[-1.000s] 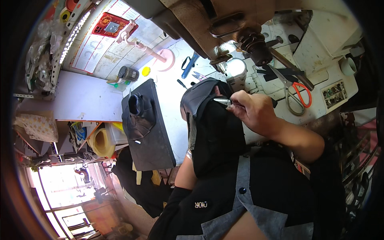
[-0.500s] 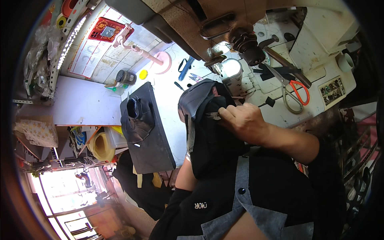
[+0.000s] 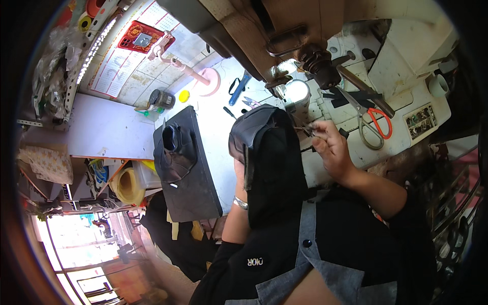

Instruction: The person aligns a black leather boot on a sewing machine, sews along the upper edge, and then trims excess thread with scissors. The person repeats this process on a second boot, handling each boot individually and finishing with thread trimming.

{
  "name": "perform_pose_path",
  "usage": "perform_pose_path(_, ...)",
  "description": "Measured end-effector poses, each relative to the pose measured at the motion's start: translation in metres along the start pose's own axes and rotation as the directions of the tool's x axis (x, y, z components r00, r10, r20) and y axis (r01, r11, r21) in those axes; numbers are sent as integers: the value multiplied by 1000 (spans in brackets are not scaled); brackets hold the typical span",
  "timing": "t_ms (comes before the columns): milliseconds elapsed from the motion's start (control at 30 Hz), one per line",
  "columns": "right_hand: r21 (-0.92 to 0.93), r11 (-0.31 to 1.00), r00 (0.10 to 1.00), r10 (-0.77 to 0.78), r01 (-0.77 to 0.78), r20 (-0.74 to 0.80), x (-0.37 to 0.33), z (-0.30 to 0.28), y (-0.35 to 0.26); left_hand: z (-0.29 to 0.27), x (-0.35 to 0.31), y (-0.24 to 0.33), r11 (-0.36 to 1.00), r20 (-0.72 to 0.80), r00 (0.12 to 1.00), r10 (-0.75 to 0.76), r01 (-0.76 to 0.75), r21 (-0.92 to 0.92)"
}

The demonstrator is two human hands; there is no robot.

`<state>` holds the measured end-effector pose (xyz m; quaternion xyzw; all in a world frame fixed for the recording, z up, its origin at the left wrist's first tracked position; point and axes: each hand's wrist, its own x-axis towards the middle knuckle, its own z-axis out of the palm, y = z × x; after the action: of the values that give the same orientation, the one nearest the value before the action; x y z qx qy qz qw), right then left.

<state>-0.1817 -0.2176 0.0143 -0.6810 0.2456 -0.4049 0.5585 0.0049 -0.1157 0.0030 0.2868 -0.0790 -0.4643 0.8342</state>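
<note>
A black leather shoe upper (image 3: pixel 256 129) with dark cloth lining is held up in front of my chest. My left hand (image 3: pixel 238 173) is behind its left side, a silver bracelet on the wrist; the upper hides most of the fingers. To the right of the upper, my right hand (image 3: pixel 329 147) is raised over the table edge. Its thumb and fingertips are pinched on something small and dark that I cannot make out. Another black leather upper (image 3: pixel 175 147) rests on a dark board (image 3: pixel 195 195) at the left.
A sewing machine head (image 3: pixel 290 30) overhangs the work. Orange-and-grey-handled scissors (image 3: pixel 371 127) lie on the right, near a small parts tray (image 3: pixel 421 122). Farther back are a blue tool (image 3: pixel 239 90), a pink stand (image 3: pixel 206 81) and a dark jar (image 3: pixel 161 98).
My right hand has left the upper's opening and moved right, down beside the machine bed. The upper has turned slightly, and more of my left wrist and bracelet shows.
</note>
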Motion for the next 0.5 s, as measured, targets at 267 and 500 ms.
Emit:
perform_pose_path(267, 254, 960, 992, 105, -120, 74, -17, -29, 0, 26, 19, 84, 14, 337, 888, -312, -350, 937)
perform_pose_path(500, 152, 987, 992, 34, -53, 124, -16, -18, -6, 54, 22, 124, -462, 329, 816, -475, -550, 696)
